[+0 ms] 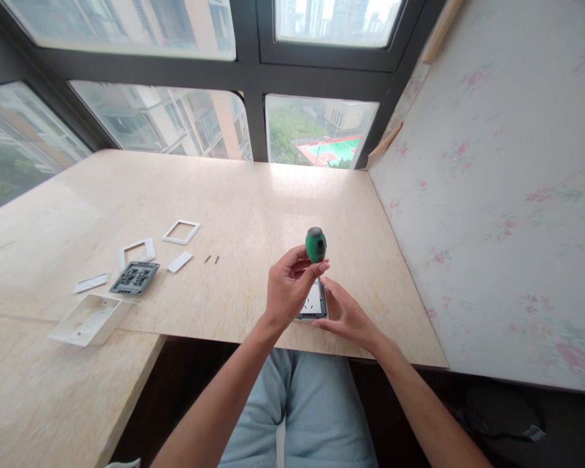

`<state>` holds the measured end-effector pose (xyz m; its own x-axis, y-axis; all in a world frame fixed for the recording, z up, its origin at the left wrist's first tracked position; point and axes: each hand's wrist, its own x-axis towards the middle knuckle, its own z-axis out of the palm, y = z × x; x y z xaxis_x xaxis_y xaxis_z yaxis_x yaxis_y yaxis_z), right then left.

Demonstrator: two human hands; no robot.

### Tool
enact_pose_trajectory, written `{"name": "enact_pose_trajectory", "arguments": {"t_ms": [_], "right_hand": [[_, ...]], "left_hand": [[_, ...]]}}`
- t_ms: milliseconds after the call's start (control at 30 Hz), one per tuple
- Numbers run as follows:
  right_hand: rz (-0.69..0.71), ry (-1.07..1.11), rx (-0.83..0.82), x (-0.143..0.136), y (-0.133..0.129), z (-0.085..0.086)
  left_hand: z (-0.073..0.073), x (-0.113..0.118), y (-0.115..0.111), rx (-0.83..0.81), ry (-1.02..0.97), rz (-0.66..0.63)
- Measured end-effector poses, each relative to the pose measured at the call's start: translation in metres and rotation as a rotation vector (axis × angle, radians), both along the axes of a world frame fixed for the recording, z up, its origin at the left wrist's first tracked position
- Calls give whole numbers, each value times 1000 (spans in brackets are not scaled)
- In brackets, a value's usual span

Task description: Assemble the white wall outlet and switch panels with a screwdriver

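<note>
My left hand [288, 286] is closed round a screwdriver with a green and black handle [315, 246], held upright. Its shaft points down at a wall socket [312, 304] with a white face and grey frame, lying on the table near its front edge. The left hand partly covers the socket, so where the tip meets it is hard to see. My right hand [348, 315] curves round the socket's right side, thumb at the near edge and fingers at the far edge, gripping it.
Leftward on the marble-patterned table [214, 195] lie a second grey socket body [134, 278], white frames [181, 223], [150, 249], white cover plates [180, 262], [91, 283] and two screws [217, 260]. A white back box [91, 320] sits near the front edge. The papered wall [492, 195] bounds the right.
</note>
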<state>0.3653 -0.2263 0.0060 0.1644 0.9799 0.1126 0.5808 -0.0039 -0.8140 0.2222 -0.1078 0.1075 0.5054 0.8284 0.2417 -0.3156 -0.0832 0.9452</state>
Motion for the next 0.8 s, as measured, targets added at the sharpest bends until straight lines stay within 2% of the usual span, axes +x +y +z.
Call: {"name": "enact_pose_trajectory", "arguments": {"t_ms": [400,800], "right_hand": [[-43,15,57,-5,-3,-5],[-43,-17,83,-7,-2,-3]], "left_hand": [[-15,6,-4,33,39,-50],[-13,5,-3,47,23,-27]]}}
